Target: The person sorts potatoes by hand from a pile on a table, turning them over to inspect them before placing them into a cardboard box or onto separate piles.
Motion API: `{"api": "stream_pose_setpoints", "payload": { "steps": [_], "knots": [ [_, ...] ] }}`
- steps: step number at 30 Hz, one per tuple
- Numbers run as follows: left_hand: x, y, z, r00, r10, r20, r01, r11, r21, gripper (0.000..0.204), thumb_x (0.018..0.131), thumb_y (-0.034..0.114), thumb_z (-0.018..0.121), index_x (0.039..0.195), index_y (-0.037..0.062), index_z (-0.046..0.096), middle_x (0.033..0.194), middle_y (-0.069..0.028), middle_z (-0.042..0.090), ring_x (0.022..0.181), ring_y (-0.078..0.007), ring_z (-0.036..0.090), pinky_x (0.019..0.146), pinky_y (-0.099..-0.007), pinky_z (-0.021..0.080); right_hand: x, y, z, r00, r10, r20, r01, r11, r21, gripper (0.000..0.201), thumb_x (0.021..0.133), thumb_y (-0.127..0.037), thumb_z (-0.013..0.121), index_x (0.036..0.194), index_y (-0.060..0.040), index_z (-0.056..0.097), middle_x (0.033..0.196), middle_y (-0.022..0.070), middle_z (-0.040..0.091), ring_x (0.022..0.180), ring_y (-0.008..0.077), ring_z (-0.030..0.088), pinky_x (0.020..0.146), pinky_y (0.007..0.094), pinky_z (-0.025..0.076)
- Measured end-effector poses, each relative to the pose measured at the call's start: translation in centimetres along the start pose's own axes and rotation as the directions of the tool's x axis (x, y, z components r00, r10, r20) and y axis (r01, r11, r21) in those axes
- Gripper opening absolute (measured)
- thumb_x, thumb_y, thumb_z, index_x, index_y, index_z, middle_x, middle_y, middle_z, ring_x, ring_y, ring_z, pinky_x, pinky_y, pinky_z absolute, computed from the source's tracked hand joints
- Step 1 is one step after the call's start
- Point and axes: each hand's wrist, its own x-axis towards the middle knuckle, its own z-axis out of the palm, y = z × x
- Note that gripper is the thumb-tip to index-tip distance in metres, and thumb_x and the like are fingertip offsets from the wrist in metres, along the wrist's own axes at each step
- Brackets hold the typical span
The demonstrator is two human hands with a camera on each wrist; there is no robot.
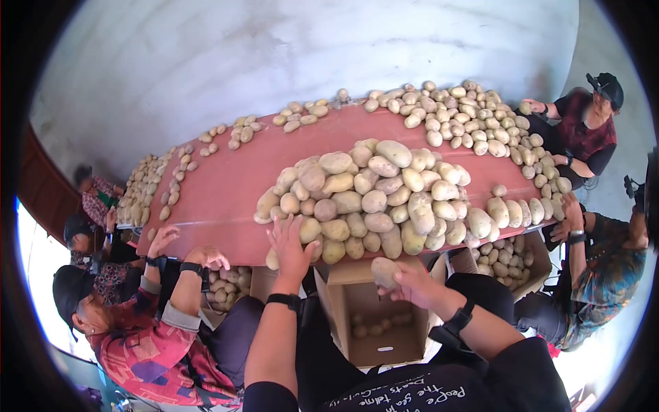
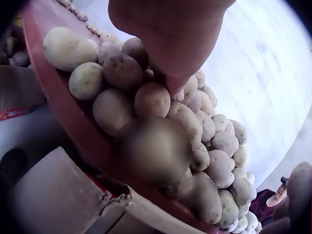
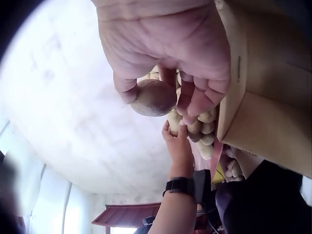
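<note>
One potato [image 1: 384,271] in right hand [image 1: 412,283] above box [image 1: 374,323], beside heaped potatoes [image 1: 371,199].

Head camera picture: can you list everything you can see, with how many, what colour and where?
potato pile: too many to count, tan, on the near middle of the table
held potato: one, tan, over the open box
table: one, reddish brown, long, across the middle
far potatoes: many, tan, along the table's far and right edges
left potatoes: many, tan, at the table's left end
cardboard box: one, brown, open, below the table edge, a few potatoes inside
other boxes: at least two, brown, under the table's edge, holding potatoes
other people: about five, around the table
left hand: one, fingers spread on the pile's near edge
right hand: one, grips the held potato
</note>
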Motion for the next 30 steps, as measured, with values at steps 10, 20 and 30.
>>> {"api": "stream_pose_setpoints", "payload": {
  "steps": [10, 20, 30],
  "knots": [
    [-0.3, 0.0, -0.2, 0.991, -0.125, 0.043, 0.127, 0.991, -0.039, 0.105, 0.061, 0.027, 0.085, 0.147, 0.0111, 0.026, 0.149, -0.0138, 0.032, 0.143, -0.0387, 0.013, 0.112, -0.0632, 0.006, 11.2, -15.4, 3.0, 0.566, -0.824, 0.034, -0.049, -0.074, -0.996, 0.044, 0.072, -0.032, 0.076, 0.102, -0.0033, 0.060, 0.098, 0.0122, 0.062, 0.096, 0.0279, 0.055, 0.089, 0.0418, 0.042],
    [-6.9, -0.6, -5.6, 0.963, -0.244, -0.113, 0.182, 0.902, -0.392, 0.102, 0.064, 0.014, 0.082, 0.147, 0.0021, 0.024, 0.152, -0.0171, 0.026, 0.144, -0.0369, 0.014, 0.116, -0.0505, 0.015, 17.2, -16.7, 0.5, 0.632, -0.712, 0.306, -0.232, -0.551, -0.802, 0.040, 0.077, -0.020, 0.068, 0.116, -0.0132, 0.061, 0.108, 0.0064, 0.061, 0.116, 0.0279, 0.046, 0.100, 0.0525, 0.030],
    [-20.5, -3.0, -7.9, 0.930, -0.106, 0.353, 0.154, -0.759, -0.633, 0.095, 0.081, 0.037, 0.074, 0.152, 0.0195, 0.013, 0.154, -0.0133, 0.025, 0.142, -0.0306, 0.025, 0.100, -0.0504, 0.046, 6.0, -14.9, 4.9, 0.722, -0.637, 0.270, 0.440, 0.121, -0.890, 0.019, 0.088, -0.022, 0.062, 0.080, -0.0041, 0.065, 0.076, 0.0069, 0.064, 0.075, 0.0194, 0.062, 0.072, 0.0323, 0.049]
  ]
}}
